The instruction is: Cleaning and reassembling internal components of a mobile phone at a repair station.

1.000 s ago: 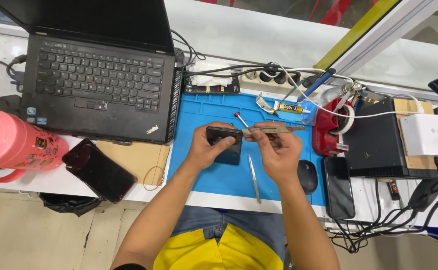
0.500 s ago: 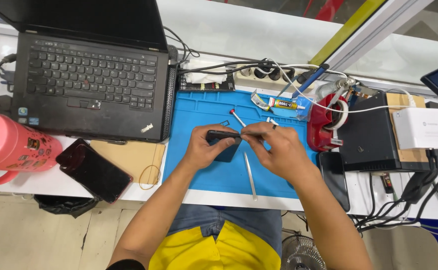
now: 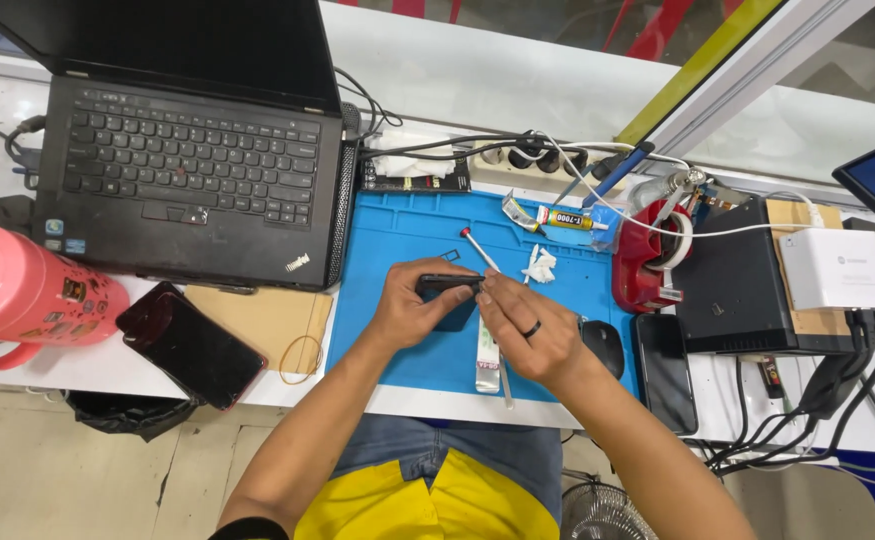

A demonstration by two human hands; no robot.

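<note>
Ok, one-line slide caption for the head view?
Both hands, left hand and right hand, grip a dark phone over a blue repair mat beside a laptop.

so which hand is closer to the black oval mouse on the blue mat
Right. The right hand lies just beside the black oval mouse, nearly touching it; the left hand is farther off, across the small dark phone both hold.

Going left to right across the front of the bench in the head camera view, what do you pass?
Pink bottle → black phone → left hand holding a small dark phone → right hand → black mouse → second dark phone
</note>
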